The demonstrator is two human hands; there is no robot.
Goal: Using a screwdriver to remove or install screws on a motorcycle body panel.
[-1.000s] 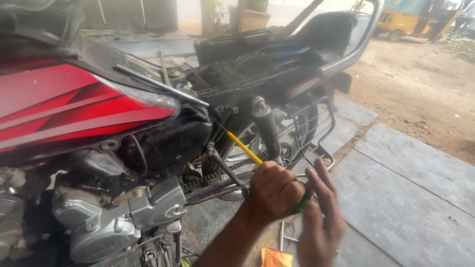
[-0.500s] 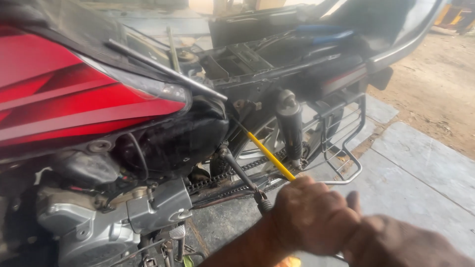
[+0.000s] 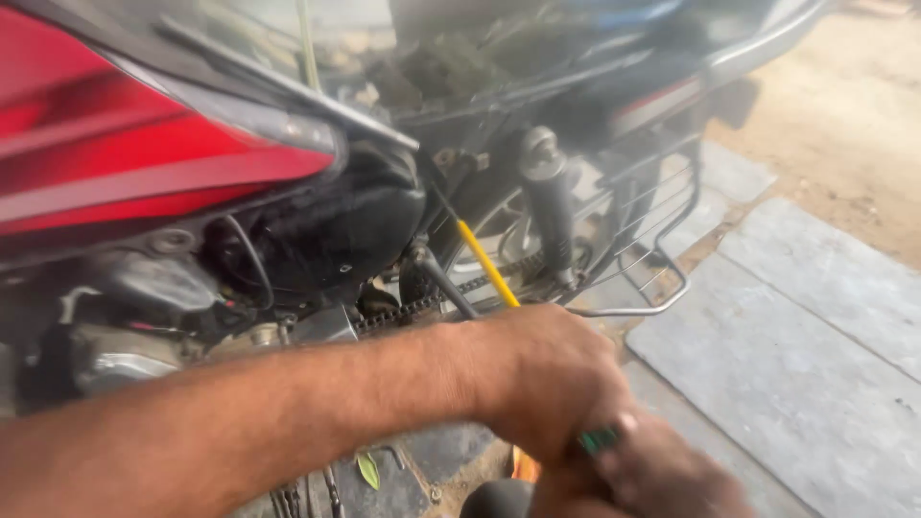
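1. Now, from the head camera, your left hand (image 3: 542, 379) reaches in from the lower left across the motorcycle's side, its fingers curled tight around the handle end of a screwdriver (image 3: 487, 264).
2. Your right hand (image 3: 657, 475) sits just below and to the right of the left one, touching it; a bit of the tool's green handle (image 3: 600, 441) shows between the two. You cannot tell from this blurred view how the right fingers lie, only that they press against that handle end.
3. The screwdriver has a yellow shaft that runs up and to the left from your hands, its thin dark tip pointing into the frame gap beside the black side cover (image 3: 336, 235).
4. Just right of the shaft stands the rear shock absorber (image 3: 549, 206), upright and slightly tilted, with the wire saree guard (image 3: 652, 240) beyond it.
5. The drive chain (image 3: 408, 312) runs beneath the shaft, above your left forearm.
6. The red fuel tank (image 3: 125, 163) fills the upper left, with the grey engine casing (image 3: 125, 350) below it.
7. Grey paving slabs (image 3: 796, 355) lie to the right, meeting sandy ground (image 3: 854, 115) further off.
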